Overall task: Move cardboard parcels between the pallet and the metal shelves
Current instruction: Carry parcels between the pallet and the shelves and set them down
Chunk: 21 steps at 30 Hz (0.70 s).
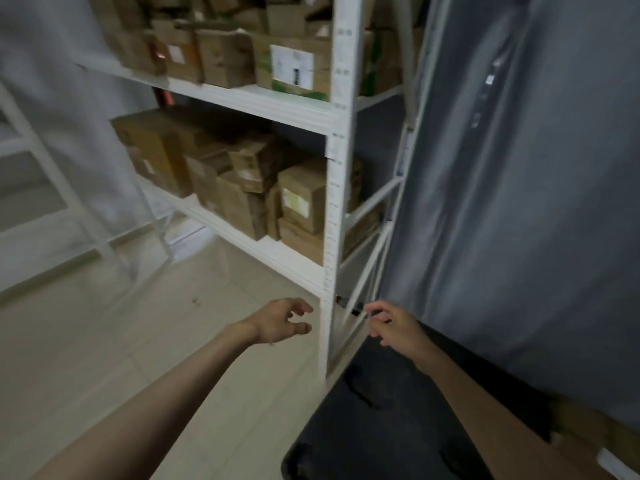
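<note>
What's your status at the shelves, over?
Left hand and right hand open, empty. Parcels sit on metal shelves. Black bin underfoot, right.

Brown cardboard parcels (221, 53) sit packed side by side on the upper board of the white metal shelves (341, 140), one with a big white label (292, 65), and more parcels (242, 188) are piled two high on the board below.
</note>
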Motion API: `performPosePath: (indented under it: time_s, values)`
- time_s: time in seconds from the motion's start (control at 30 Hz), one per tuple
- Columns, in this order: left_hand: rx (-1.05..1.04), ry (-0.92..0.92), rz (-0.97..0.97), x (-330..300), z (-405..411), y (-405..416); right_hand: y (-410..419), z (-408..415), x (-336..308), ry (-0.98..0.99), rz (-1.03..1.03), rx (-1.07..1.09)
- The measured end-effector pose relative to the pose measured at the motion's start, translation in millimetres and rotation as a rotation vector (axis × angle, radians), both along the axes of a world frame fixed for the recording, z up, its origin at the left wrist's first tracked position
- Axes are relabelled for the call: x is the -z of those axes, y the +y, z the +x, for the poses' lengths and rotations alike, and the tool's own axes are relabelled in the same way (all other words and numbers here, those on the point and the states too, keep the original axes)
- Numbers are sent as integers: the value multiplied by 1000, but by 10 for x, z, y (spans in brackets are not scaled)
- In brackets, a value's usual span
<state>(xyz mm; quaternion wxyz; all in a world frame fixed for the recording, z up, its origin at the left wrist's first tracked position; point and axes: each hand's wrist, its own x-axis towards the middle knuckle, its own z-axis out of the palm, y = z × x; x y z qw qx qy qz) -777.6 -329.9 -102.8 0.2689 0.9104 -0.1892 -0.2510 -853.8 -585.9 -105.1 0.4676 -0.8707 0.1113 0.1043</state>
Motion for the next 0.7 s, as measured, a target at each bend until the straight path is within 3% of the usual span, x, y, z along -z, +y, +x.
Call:
performPosePath:
  time_s: [0.17,0.33,0.7]
  values:
    - [-135,-61,2,-262,519,1279,1140,779,-103,-42,19,-65]
    - [-221,-92,-1,-461,889,2085,1779,1376,-276,-81,4,-164]
    - [-172,-155,30,-614,2079,2258,1896,2756,-507,-134,81,-115]
